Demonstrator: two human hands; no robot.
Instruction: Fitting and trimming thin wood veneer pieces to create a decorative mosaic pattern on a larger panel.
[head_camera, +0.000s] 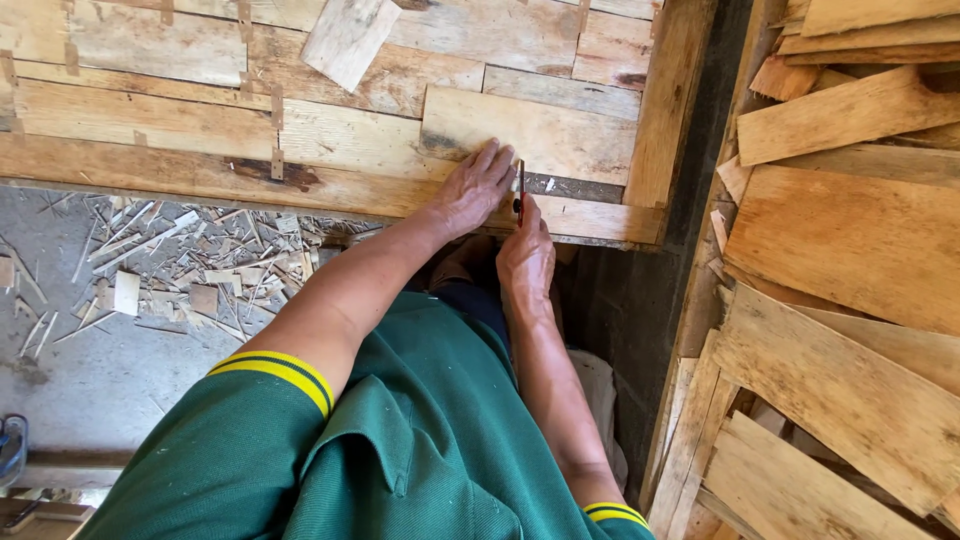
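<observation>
The work surface here is a bench (150, 120) laid over with thin wood sheets, and its near edge runs straight across the view, ending at a corner on the right beside an upright beam (672, 100). Past that beam there is a dark gap, then a loose heap of veneer offcuts (850, 260) crowding the whole right side, so there is little room that way. To the left and below the bench edge the concrete floor opens out, littered with wood scraps (180, 265).

The left hand (475, 188) lies flat, fingers spread, palm down on a pale veneer sheet (540, 130) near the bench's front edge. The right hand (527, 255) sits just beside it, fingers curled together around a small red-handled knife (519, 195), which stands against the sheet's lower right edge, right between the two hands.

Only a sliver of the knife shows; its blade is hard to make out and most of the handle is buried in the fist. The person's green shirt (420, 440) with yellow-striped cuffs fills the lower view and hides whatever lies under the bench. A loose board (350, 38) at the top is cut off by the view's edge, as is a grey object at the lower left.
</observation>
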